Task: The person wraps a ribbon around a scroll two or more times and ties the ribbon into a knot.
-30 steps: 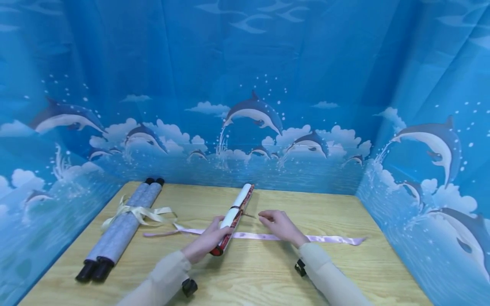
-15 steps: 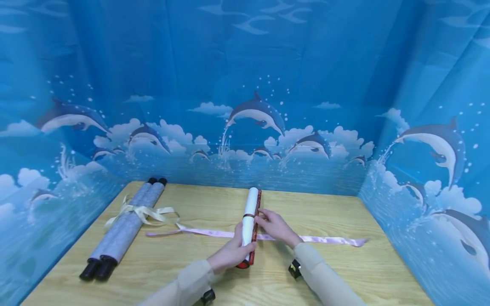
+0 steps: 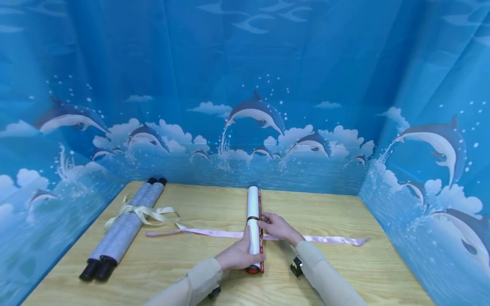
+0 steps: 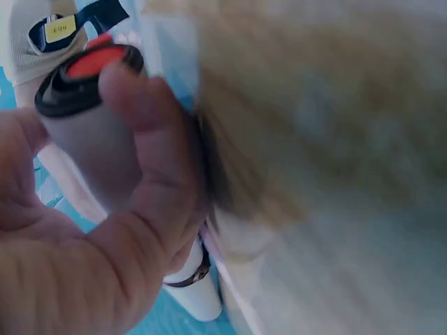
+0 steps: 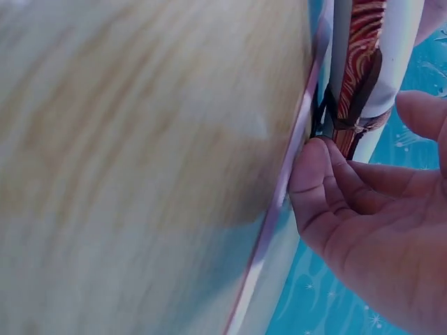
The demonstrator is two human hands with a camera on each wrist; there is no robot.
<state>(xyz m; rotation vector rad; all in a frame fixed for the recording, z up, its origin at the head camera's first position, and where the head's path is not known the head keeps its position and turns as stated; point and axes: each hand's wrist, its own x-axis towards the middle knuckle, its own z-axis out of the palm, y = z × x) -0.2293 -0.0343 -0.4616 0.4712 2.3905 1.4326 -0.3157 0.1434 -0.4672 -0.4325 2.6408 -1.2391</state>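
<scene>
Scroll (image 3: 253, 204), white with a red patterned strip (image 3: 261, 246) along its right side, lies lengthwise from near to far at the middle of a wood-grain table (image 3: 325, 280), gripped close to its near end by a person's left hand (image 3: 238, 255). The right hand (image 3: 280, 228), on the scroll's right, has its fingertips drawn together and pinches a dark cord (image 3: 253, 218) that circles the white roll partway along. A red, black-rimmed end (image 3: 252, 270) faces the near side of the table. Beneath the scroll, a pink ribbon (image 3: 333, 240) stretches from left to right; whether the two touch cannot be told. At the left of the table, well apart from the hands, a pair of grey rolls (image 3: 124, 227) with black ends lies side by side, bound by a cream ribbon (image 3: 141, 212) tied in a bow. Pale sleeves (image 3: 329, 272) cover the person's arms, and a black device (image 3: 296, 267) sits at the right wrist. Blue sheeting (image 3: 245, 51) printed with leaping dolphins (image 3: 254, 111) and white clouds rises along the far, left and right sides.
</scene>
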